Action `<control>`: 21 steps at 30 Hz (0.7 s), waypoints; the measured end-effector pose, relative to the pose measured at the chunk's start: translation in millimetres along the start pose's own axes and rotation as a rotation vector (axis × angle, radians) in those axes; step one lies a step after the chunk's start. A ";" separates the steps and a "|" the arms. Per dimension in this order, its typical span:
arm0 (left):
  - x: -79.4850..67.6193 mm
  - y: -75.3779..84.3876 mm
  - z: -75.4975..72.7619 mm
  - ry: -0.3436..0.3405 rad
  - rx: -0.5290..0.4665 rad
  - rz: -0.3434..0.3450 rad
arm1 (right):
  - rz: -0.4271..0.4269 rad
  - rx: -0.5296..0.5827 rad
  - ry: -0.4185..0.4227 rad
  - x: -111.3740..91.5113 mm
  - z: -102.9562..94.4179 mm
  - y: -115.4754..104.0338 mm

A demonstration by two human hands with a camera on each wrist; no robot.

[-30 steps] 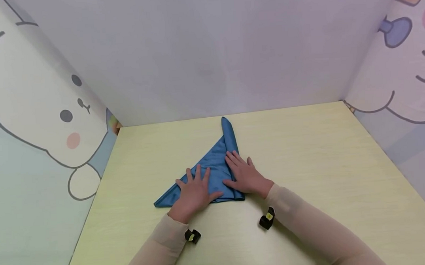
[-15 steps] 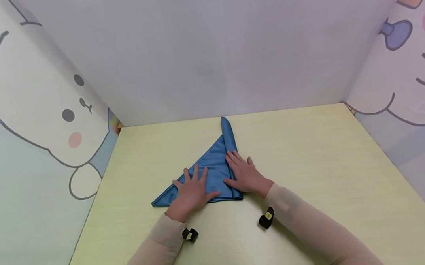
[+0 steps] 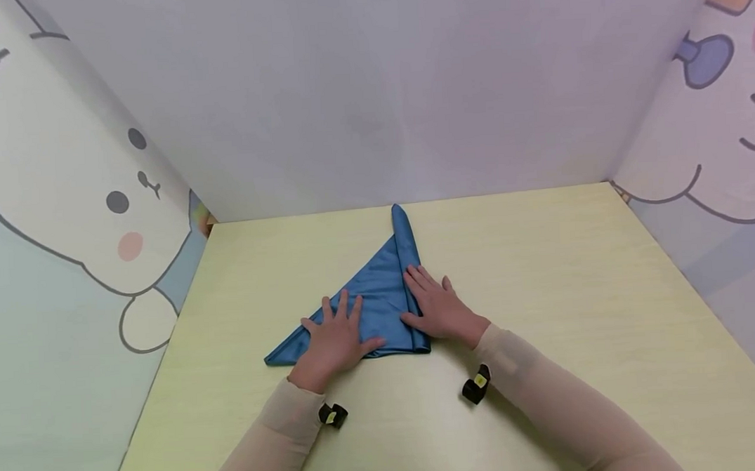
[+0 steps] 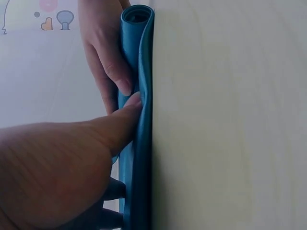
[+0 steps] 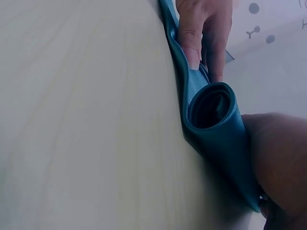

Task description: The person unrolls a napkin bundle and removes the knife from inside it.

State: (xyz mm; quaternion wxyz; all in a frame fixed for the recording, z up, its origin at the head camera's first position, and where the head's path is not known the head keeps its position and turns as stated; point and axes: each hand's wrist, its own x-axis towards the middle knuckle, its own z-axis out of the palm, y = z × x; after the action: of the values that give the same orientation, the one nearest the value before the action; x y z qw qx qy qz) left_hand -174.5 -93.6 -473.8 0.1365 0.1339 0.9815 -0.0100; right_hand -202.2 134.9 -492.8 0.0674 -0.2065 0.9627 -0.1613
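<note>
A blue satin cloth [image 3: 380,284] lies on the table as a triangle, its right side rolled into a tube [image 3: 405,234]. My left hand [image 3: 334,339] rests on the flat part with fingers spread, its thumb near the front edge. Along the tube lies my right hand [image 3: 440,310], fingers nearly straight and thumb reaching over onto the flat part. The right wrist view shows the roll's spiral end [image 5: 213,108] facing the camera, the right hand against its outer side. In the left wrist view the left thumb [image 4: 127,112] presses the cloth near the roll.
The pale wooden table [image 3: 543,256] extends around the cloth on all sides. A plain pale wall [image 3: 371,95] stands behind it, with cartoon-printed panels [image 3: 151,259] to the left and right. Small black wrist devices [image 3: 475,384] sit below both forearms.
My left hand has slid a little to the left over the cloth, and the cloth's left tip has shifted slightly left as well. The right hand has stayed almost in place on the roll.
</note>
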 end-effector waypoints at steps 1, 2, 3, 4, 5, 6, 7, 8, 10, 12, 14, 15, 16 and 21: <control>-0.1 -0.4 0.3 0.000 -0.002 -0.001 | 0.002 0.002 -0.005 -0.3 -0.7 0.2; -0.1 -0.8 0.7 0.002 -0.003 -0.002 | 0.004 0.006 -0.008 -0.6 -1.5 0.4; -0.1 -1.1 1.2 0.004 -0.005 -0.001 | 0.007 0.007 -0.011 -1.1 -2.3 0.6; -0.2 -1.4 1.8 0.007 -0.006 0.000 | 0.008 0.012 -0.012 -1.6 -3.1 0.9; -0.1 -1.7 2.3 0.013 -0.006 0.001 | 0.009 0.016 -0.011 -2.1 -3.8 1.4; -0.2 -2.0 2.7 0.016 -0.005 0.002 | 0.010 0.016 -0.010 -2.5 -4.2 1.9; -0.2 -2.2 2.9 0.019 -0.005 0.004 | 0.016 0.017 -0.008 -3.0 -4.5 2.5; -0.2 -2.4 2.9 0.020 -0.005 0.006 | 0.020 0.016 -0.006 -3.4 -4.5 3.1; -0.4 -2.6 2.7 0.019 -0.006 0.008 | 0.032 0.017 -0.001 -4.2 -4.3 4.3; -0.7 -2.6 2.1 0.014 -0.008 0.007 | 0.049 0.015 0.004 -4.8 -3.6 5.4; -1.0 -2.6 1.8 0.010 -0.011 0.007 | 0.072 0.018 0.008 -5.4 -2.9 6.4; -1.2 -2.6 1.6 0.009 -0.012 0.006 | 0.081 0.020 0.011 -5.8 -2.6 7.0; -1.3 -2.6 1.6 0.009 -0.014 0.007 | 0.090 0.022 0.012 -6.4 -2.3 7.6; -1.2 -2.2 1.3 0.016 -0.027 0.012 | 0.123 0.049 0.018 -10.2 -2.1 11.3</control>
State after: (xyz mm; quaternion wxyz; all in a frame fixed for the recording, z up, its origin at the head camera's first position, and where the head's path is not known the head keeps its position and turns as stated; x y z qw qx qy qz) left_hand -173.6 -96.1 -474.7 0.1302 0.1379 0.9818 0.0049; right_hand -197.6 149.5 -493.9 0.0734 -0.1440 0.9699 -0.1823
